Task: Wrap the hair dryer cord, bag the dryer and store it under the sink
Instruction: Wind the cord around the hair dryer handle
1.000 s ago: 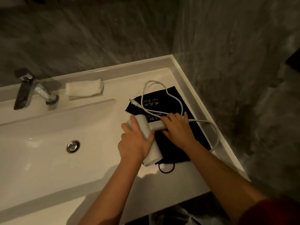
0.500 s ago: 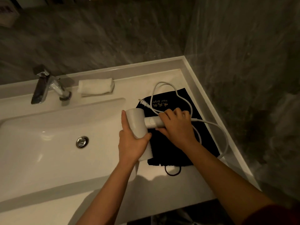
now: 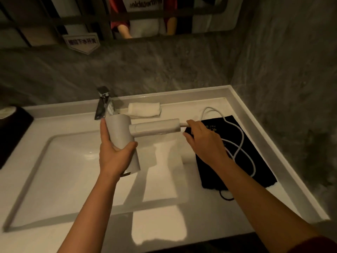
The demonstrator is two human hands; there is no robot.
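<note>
Lifted clear of the counter now – a second ago lying flat on the black bag, handle folded in against the body; at this moment held in the air at frame centre, above the right part of the white sink basin [image 3: 63, 170]. Hair dryer [image 3: 125, 141] with its handle swung out straight toward the right, so unfolded and ready for winding; judged as step 1 of 3, cord wrapping only about to begin. Black bag [image 3: 255, 157] flat at right of frame on the counter, empty and waiting. Cord [image 3: 242, 141] trailing in 2 loose loops over the bag, none of it wound. Left hand [image 3: 114, 156] wrapped firmly round the dryer barrel, thumb and fingers curled closed on it. Right hand [image 3: 206, 143] half curled at the handle's end, where the cord leaves it – apparently pinching the cord there, though the fingertips are hidden.
</note>
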